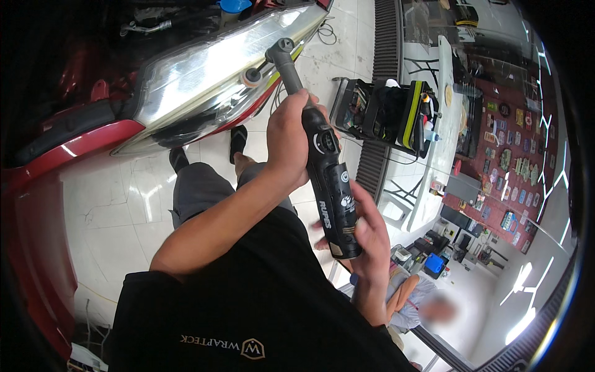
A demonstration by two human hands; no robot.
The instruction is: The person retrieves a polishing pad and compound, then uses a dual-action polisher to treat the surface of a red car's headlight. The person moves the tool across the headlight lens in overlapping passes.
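Note:
A black cordless mini polisher [330,180] slants across the middle, its angled grey head [284,48] up near the car's headlight [198,74]. Round its neck my left hand [289,137] is closed. My right hand [370,239] is around the battery end, with fingers showing on both sides of it; the fingers are slightly blurred. A small round pad with an orange-brown face [251,77] is beside the tool head, close to the headlight's lower edge. The headlight lens looks hazy and whitish.
The red car's fender [74,146] and open engine bay lie left. Right of the tool stands an open black tool bag [378,111] with a yellow-green stripe, beside a white folding table [434,186]. Another person [412,301] is at lower right. A cable [326,31] lies on the tiles.

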